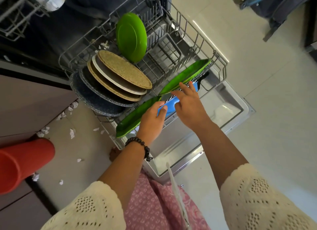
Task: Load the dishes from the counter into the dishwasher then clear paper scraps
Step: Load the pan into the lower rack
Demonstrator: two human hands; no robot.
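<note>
My left hand (151, 117) grasps the blue tray (169, 106) over the lower rack (221, 64); my right hand (188, 106) rests on it, fingers straight. Paper scraps (72, 133) litter the tan floor (85, 143) beside a red bin (22, 164); pale tiles (274, 109) spread rightward.

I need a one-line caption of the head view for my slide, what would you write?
Both hands, left hand and right hand, set a blue item among green trays in the dishwasher's lower rack.
</note>
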